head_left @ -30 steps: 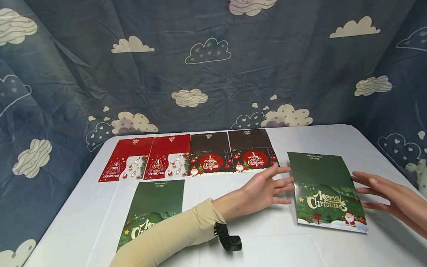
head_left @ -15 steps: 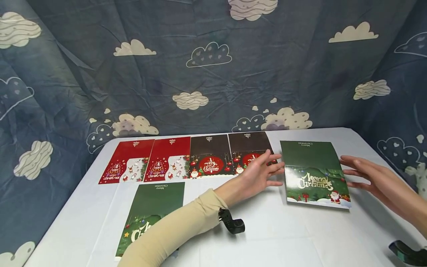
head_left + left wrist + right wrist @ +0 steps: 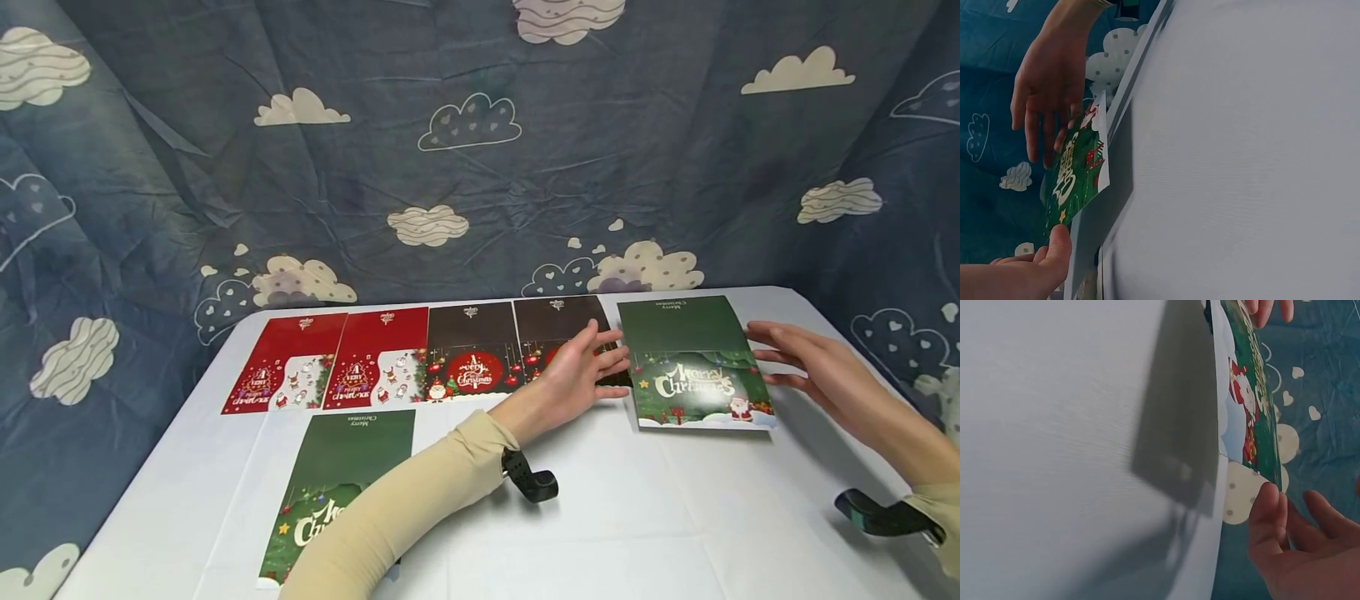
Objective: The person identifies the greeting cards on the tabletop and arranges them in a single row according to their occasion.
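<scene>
Your left hand (image 3: 572, 377) and right hand (image 3: 828, 371) pinch the raised green card (image 3: 696, 364), just right of the end brown card (image 3: 560, 323). Looks like placing; next likely calls for lowering it flat, edges aligned.

Cloth-Walled Nook

Dark blue cloud-printed fabric (image 3: 480, 182) hangs creased behind the white-covered surface (image 3: 607, 542) and angles forward on both sides; whether this stands in a home or a workplace cannot be told.

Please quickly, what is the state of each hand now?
Left hand: holding the left edge of the raised green card.
Right hand: holding its right edge.
</scene>
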The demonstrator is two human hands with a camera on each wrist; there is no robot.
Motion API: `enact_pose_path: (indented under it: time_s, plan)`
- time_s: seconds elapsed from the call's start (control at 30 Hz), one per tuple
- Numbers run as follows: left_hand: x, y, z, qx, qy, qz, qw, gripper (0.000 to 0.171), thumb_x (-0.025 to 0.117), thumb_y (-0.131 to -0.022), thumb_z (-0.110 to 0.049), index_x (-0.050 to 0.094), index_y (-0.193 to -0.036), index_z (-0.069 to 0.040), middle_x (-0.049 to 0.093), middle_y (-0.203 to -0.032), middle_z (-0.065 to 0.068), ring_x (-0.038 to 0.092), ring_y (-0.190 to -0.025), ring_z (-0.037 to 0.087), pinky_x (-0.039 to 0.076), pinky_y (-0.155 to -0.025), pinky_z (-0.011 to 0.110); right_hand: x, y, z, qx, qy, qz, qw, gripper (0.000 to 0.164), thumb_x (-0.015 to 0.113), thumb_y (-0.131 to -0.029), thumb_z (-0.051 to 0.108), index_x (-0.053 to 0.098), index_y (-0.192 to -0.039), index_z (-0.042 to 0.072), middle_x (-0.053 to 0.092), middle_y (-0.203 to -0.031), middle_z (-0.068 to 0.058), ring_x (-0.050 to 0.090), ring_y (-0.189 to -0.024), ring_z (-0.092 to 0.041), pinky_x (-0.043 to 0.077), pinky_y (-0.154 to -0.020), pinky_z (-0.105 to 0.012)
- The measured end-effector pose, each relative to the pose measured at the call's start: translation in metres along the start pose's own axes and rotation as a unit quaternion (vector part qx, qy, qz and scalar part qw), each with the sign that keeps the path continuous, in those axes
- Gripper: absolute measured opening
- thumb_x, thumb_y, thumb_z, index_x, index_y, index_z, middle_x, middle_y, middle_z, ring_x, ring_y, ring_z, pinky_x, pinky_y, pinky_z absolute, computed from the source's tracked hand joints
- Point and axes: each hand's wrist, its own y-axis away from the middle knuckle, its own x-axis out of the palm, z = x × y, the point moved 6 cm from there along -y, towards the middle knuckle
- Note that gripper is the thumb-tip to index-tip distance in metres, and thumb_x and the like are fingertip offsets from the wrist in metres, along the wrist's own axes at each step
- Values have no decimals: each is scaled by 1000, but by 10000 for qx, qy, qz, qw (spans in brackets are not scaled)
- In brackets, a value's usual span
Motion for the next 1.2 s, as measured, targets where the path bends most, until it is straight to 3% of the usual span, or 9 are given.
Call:
enact_pose_path:
  time_s: [0.13, 0.33, 0.5, 0.7, 0.87, 0.97, 1.13, 1.2]
  plan:
    - [-2, -3, -4, 70, 57, -17, 10000, 67, 29, -105, -52, 26, -155, -8, 22, -159, 19, 22, -146, 32, 25, -113, 56, -2, -7, 4, 26, 53, 57, 10000, 46, 32, -108, 38, 38, -149, 16, 47, -130, 20, 54, -107, 6, 53, -80, -22]
    - [-6, -11, -9, 168, 158, -98, 9997, 69, 26, -105, -54, 26, -155, -7, 22, -159, 20, 20, -146, 33, 21, -115, 55, -3, -17, 8, 204, 161, 7, 9997, 63, 31, -106, 47, 27, -154, 6, 45, -133, 15, 51, -108, 8, 51, -82, -21]
    - [-10, -19, -8, 226, 240, -255, 9991, 68, 22, -106, -52, 25, -155, -6, 21, -159, 22, 20, -146, 34, 22, -114, 54, -5, -29, 8, 273, 119, -5, 9996, 64, 31, -105, 51, 28, -153, 10, 43, -137, 10, 50, -109, 7, 51, -83, -22]
    - [-13, -29, -8, 330, 340, -386, 9981, 69, 21, -106, -53, 24, -155, -4, 19, -159, 23, 18, -146, 35, 22, -114, 55, -8, -45, 4, 280, 81, 67, 9996, 69, 31, -104, 52, 24, -154, 4, 45, -135, 12, 51, -109, 5, 51, -82, -23]
    - [-16, -37, -8, 389, 361, -499, 9973, 69, 21, -106, -52, 25, -155, -4, 19, -159, 23, 18, -146, 36, 21, -114, 56, -11, -56, 0, 339, -278, 28, 9990, 52, 36, -104, 51, 40, -145, 20, 53, -124, 23, 54, -107, 3, 50, -82, -23]
    - [-18, -41, -6, 342, 375, -591, 9970, 70, 21, -105, -53, 25, -155, -4, 19, -159, 23, 19, -146, 36, 21, -114, 56, -14, -62, -3, 377, -421, 60, 9984, 47, 38, -104, 49, 44, -143, 23, 55, -121, 25, 55, -106, 3, 50, -82, -23]
    - [-22, -46, -5, 359, 395, -730, 9959, 71, 21, -104, -55, 26, -155, -5, 20, -158, 24, 19, -146, 36, 22, -114, 56, -15, -71, -8, 489, -294, 205, 9982, 70, 37, -104, 51, 25, -154, 3, 52, -128, 18, 55, -106, 6, 49, -83, -22]
    - [-22, -50, -6, 392, 419, -754, 9955, 72, 22, -104, -55, 26, -154, -4, 20, -158, 25, 18, -146, 37, 23, -113, 56, -16, -74, -10, 484, -316, 311, 9978, 70, 36, -105, 49, 23, -154, 1, 52, -128, 18, 55, -105, 6, 50, -83, -22]
